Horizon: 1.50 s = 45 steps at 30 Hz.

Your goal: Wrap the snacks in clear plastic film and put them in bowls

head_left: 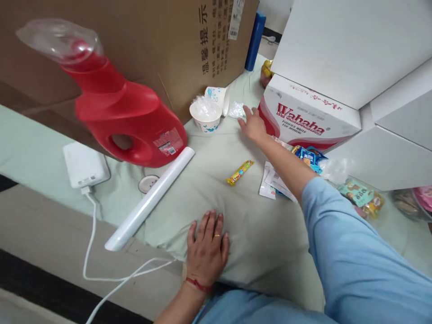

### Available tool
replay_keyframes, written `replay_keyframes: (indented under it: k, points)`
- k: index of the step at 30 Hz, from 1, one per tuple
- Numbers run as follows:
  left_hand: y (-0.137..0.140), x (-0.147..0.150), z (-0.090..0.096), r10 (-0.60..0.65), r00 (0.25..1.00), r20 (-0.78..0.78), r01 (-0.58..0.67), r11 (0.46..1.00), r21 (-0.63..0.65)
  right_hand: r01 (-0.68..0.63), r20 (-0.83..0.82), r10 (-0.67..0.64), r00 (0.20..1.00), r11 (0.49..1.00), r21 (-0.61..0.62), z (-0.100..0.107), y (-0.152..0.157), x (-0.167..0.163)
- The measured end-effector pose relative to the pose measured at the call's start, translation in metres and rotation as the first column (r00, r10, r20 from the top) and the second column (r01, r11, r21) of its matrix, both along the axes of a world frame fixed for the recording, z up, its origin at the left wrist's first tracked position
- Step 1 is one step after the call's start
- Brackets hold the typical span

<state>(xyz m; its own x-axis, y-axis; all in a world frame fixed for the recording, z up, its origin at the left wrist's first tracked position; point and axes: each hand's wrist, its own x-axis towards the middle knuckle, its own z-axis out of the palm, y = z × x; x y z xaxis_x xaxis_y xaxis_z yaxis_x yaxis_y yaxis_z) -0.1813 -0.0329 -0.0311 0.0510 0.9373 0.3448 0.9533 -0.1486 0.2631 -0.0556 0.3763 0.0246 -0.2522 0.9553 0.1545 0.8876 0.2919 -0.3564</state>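
My left hand (pixel 207 247) lies flat on the pale green sheet (pixel 192 193) near its front edge, fingers stretched out and holding nothing. Farther off, my right hand (pixel 252 124) reaches across to a crumpled clear plastic wrapper (pixel 236 110). Its fingers are apart, with the fingertips beside the wrapper; whether they touch it I cannot tell. Left of the wrapper stands a paper cup (pixel 206 120) with clear plastic stuffed inside, and a second paper cup (pixel 218 96) lies tipped behind it. Between my hands rests a small yellow snack packet (pixel 240 173).
A red detergent jug (pixel 131 117) leans by a large cardboard box (pixel 145 40). A white tube (pixel 151 198) and a white power bank (pixel 86 164) with a cable are at left. At right are a Wahaha carton (pixel 303 114), snack packets (pixel 308 157) and white packets (pixel 275 180).
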Motion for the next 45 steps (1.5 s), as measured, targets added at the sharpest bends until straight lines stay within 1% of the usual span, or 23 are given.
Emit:
replay_keyframes:
  k: [3, 6, 8, 11, 12, 13, 15, 16, 17, 21, 24, 27, 29, 31, 34, 35, 36, 37, 39, 40, 41, 43, 45]
  points:
    - [0.001, -0.001, 0.000, -0.002, 1.000, -0.014, 0.002, 1.000, -0.007, 0.077, 0.041, -0.073, 0.996, 0.991, -0.113, -0.012, 0.050, -0.032]
    - [0.001, -0.002, 0.000, -0.003, 1.000, -0.018, 0.002, 1.000, -0.019, 0.114, 0.086, -0.099, 0.991, 0.974, -0.198, -0.026, 0.069, -0.043]
    - [0.001, -0.002, -0.001, 0.004, 1.000, -0.006, -0.004, 1.000, -0.025, 0.113, 0.053, -0.105, 0.993, 0.976, -0.186, -0.035, 0.069, -0.042]
    - [0.000, -0.002, -0.003, 0.000, 1.000, 0.017, 0.001, 1.000, -0.025, 0.169, -0.117, -0.180, 0.977, 0.981, -0.098, -0.042, 0.062, -0.039]
    - [0.000, -0.002, -0.004, -0.004, 1.000, 0.019, 0.004, 1.000, -0.026, 0.151, -0.180, -0.160, 0.970, 0.986, -0.067, -0.043, 0.060, -0.039]
    - [-0.001, -0.003, -0.005, -0.008, 1.000, 0.019, 0.009, 1.000, -0.028, 0.095, -0.229, -0.100, 0.968, 0.995, -0.034, -0.042, 0.058, -0.041]
    - [-0.001, -0.002, -0.006, -0.008, 1.000, 0.012, 0.009, 0.999, -0.033, -0.056, -0.267, 0.059, 0.962, 0.998, 0.020, -0.038, 0.054, -0.049]
    - [-0.001, -0.002, -0.006, -0.007, 1.000, 0.009, 0.007, 0.999, -0.033, -0.107, -0.263, 0.110, 0.958, 0.994, 0.026, -0.035, 0.052, -0.054]
    - [-0.001, -0.002, -0.006, -0.005, 1.000, 0.008, 0.006, 0.999, -0.032, -0.129, -0.255, 0.130, 0.958, 0.991, 0.020, -0.032, 0.050, -0.060]
    - [0.000, -0.002, -0.005, -0.004, 1.000, 0.022, 0.005, 0.999, -0.033, -0.087, -0.249, 0.086, 0.965, 0.996, 0.004, -0.019, 0.034, -0.076]
    - [0.000, -0.001, -0.004, -0.006, 0.999, 0.037, 0.007, 1.000, -0.028, -0.111, -0.233, 0.126, 0.964, 0.991, 0.075, -0.006, 0.009, -0.069]
    - [0.001, 0.000, -0.005, -0.004, 0.999, 0.054, 0.005, 1.000, -0.019, -0.162, -0.161, 0.184, 0.970, 0.977, 0.136, 0.015, -0.034, -0.040]
    - [0.000, -0.001, -0.007, -0.003, 0.997, 0.082, 0.004, 1.000, -0.013, -0.182, -0.072, 0.196, 0.978, 0.969, 0.169, 0.028, -0.077, -0.011]
    - [-0.003, -0.003, -0.009, -0.013, 0.991, 0.133, 0.010, 1.000, 0.024, -0.205, 0.032, 0.203, 0.979, 0.959, 0.198, 0.036, -0.129, 0.022]
    - [-0.009, -0.004, -0.008, -0.037, 0.960, 0.279, -0.006, 0.988, 0.152, -0.269, 0.151, 0.240, 0.959, 0.937, 0.221, 0.034, -0.214, 0.068]
    - [-0.011, -0.004, -0.006, -0.034, 0.928, 0.370, -0.037, 0.983, 0.181, -0.281, 0.184, 0.244, 0.952, 0.934, 0.220, 0.031, -0.242, 0.080]
    - [-0.011, -0.001, -0.003, -0.020, 0.873, 0.488, -0.077, 0.981, 0.177, -0.292, 0.208, 0.248, 0.946, 0.932, 0.215, 0.027, -0.268, 0.091]
    - [-0.011, 0.002, 0.001, 0.007, 0.788, 0.615, -0.115, 0.984, 0.136, -0.298, 0.224, 0.252, 0.942, 0.932, 0.208, 0.022, -0.292, 0.099]
    - [-0.006, 0.013, 0.008, 0.097, 0.566, 0.819, -0.123, 0.992, -0.032, -0.313, 0.239, 0.265, 0.934, 0.930, 0.192, 0.014, -0.331, 0.108]
    - [-0.001, 0.020, 0.012, 0.149, 0.466, 0.872, -0.083, 0.989, -0.125, -0.327, 0.240, 0.280, 0.929, 0.927, 0.183, 0.012, -0.347, 0.110]
    - [0.004, 0.026, 0.014, 0.198, 0.391, 0.899, -0.026, 0.979, -0.204, -0.349, 0.239, 0.305, 0.922, 0.921, 0.172, 0.011, -0.360, 0.112]
    - [0.014, 0.038, 0.017, 0.264, 0.294, 0.919, 0.083, 0.950, -0.300, -0.419, 0.220, 0.386, 0.896, 0.898, 0.132, 0.014, -0.377, 0.114]
    - [0.022, 0.045, 0.017, 0.296, 0.218, 0.930, 0.137, 0.934, -0.330, -0.475, 0.143, 0.460, 0.876, 0.874, 0.099, 0.022, -0.385, 0.118]
